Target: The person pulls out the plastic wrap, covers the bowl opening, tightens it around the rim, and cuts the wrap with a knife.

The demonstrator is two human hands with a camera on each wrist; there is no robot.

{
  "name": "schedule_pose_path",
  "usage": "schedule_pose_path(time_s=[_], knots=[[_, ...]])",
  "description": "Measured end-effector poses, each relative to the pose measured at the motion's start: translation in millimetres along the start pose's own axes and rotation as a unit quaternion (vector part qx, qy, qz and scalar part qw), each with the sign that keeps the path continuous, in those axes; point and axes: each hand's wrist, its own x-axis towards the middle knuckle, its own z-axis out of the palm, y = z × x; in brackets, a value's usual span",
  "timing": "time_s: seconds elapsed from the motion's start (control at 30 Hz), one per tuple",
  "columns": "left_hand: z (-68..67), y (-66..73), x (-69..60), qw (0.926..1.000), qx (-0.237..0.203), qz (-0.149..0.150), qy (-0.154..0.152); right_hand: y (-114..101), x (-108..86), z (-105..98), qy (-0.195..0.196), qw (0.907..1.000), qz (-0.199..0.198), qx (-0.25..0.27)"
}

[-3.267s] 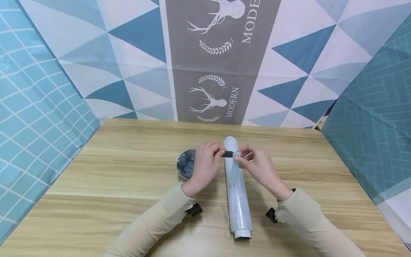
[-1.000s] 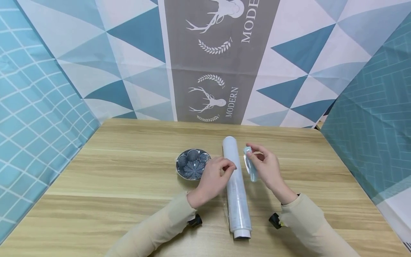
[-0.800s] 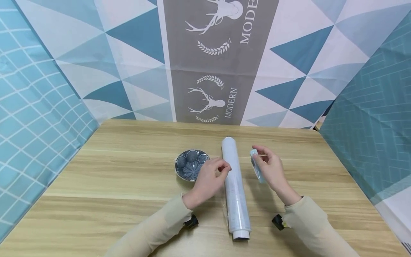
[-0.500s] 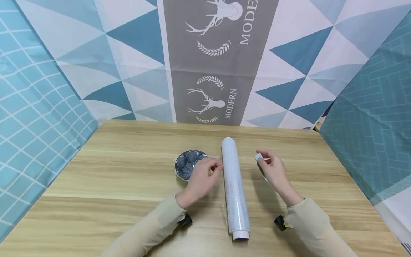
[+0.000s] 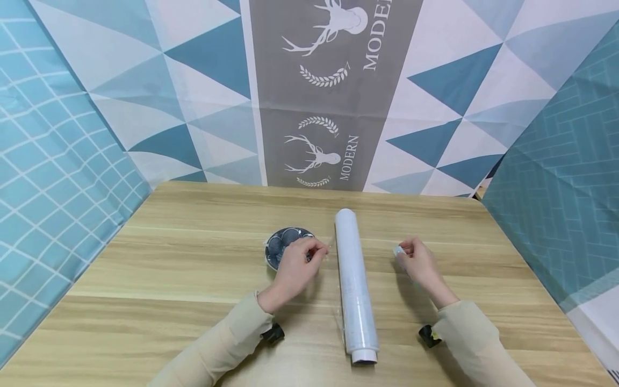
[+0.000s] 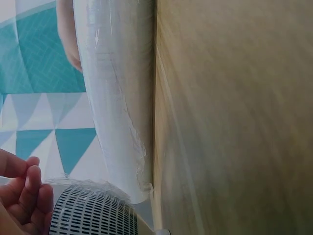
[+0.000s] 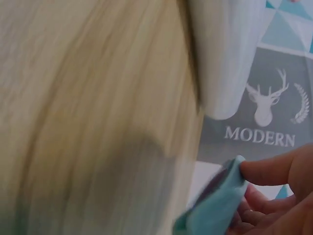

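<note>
My left hand [image 5: 296, 266] pinches the loose edge of clear cling film [image 6: 93, 185], which runs from its fingertips toward the roll. The thick white roll of cling film [image 5: 355, 285] lies lengthwise between both hands. Partly hidden behind the left hand stands a dark patterned bowl [image 5: 275, 247] with round dark things in it; the left wrist view shows its black-and-white checked side [image 6: 95, 210]. To the right of the roll, my right hand [image 5: 422, 265] holds a light-blue folding knife [image 7: 217, 205], with a dark strip along its slot, above the table.
The wooden table [image 5: 193, 242] carries the bowl and roll near its middle. A patterned cloth backdrop [image 5: 319, 97] rises behind its far edge, and blue cloth walls [image 5: 58, 161] flank it. Black wrist cameras [image 5: 273, 334] hang under both cuffs.
Earlier both hands were together at the knife over the roll. They have since parted: the right hand took the knife rightward and lower, and the left moved left toward the bowl.
</note>
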Motion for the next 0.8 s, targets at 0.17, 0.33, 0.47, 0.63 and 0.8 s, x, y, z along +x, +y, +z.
schedule_pose_path(time_s=[0.17,0.33,0.47,0.63,0.8], knots=[[0.5,-0.7,1.0,1.0000,-0.002,-0.004,0.000,9.8,4.1,3.3,-0.016,0.9980,0.006,-0.061],[0.6,-1.0,1.9,1.0000,-0.003,-0.005,0.002,15.5,7.0,5.2,-0.038,0.9973,0.021,-0.060],[0.9,-1.6,2.1,1.0000,0.005,-0.005,0.005,16.5,8.4,4.9,-0.041,0.9976,0.033,-0.046],[0.3,-1.6,2.3,0.9999,0.007,-0.002,0.010,16.7,9.5,4.7,-0.037,0.9969,0.020,-0.067],[-0.3,-2.0,2.7,0.9999,0.000,0.004,0.010,17.6,10.3,5.2,-0.039,0.9959,0.013,-0.080]])
